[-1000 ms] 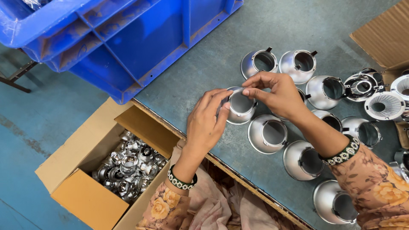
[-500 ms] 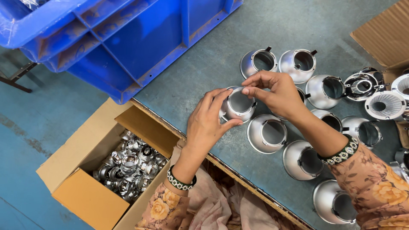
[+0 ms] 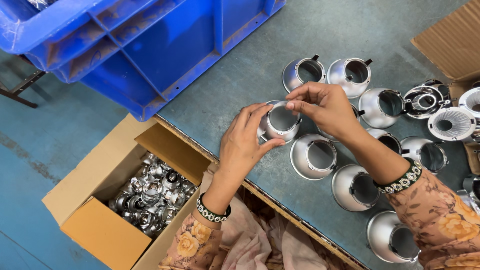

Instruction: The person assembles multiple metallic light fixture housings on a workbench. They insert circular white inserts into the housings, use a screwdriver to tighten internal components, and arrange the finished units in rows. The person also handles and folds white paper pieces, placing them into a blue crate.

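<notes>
Left hand (image 3: 242, 145) cups a silver cone-shaped reflector (image 3: 279, 122) from its 9 o'clock side, thumb under the lower edge, fingers curled over the top. Right hand (image 3: 325, 107) pinches the rim at 12 to 1 o'clock between thumb and forefinger. Both hands closed on the piece; it sits lifted just above the grey table (image 3: 240, 75), near the view's centre.

Handling, judged: thin shiny shell, likely light and stiff, slick to the touch, liable to dent or show marks. Best hold looks to be the rim and outer wall, not the polished inside.

Outward: at 4 o'clock of the held piece, just beside it, another reflector (image 3: 313, 156) stands wide end down. More of them (image 3: 353, 187) run on toward 5 o'clock; two with small black tabs (image 3: 354, 75) stand at 1 o'clock. At 3 o'clock, well apart, a white ribbed cone (image 3: 452, 123) beside a cardboard flap.

At 8 o'clock, below the table edge, an open cardboard box (image 3: 95, 232) holds a heap of small shiny metal parts (image 3: 152, 195). At 10 to 11 o'clock, a blue plastic crate (image 3: 150, 50) lies over the table's corner.
</notes>
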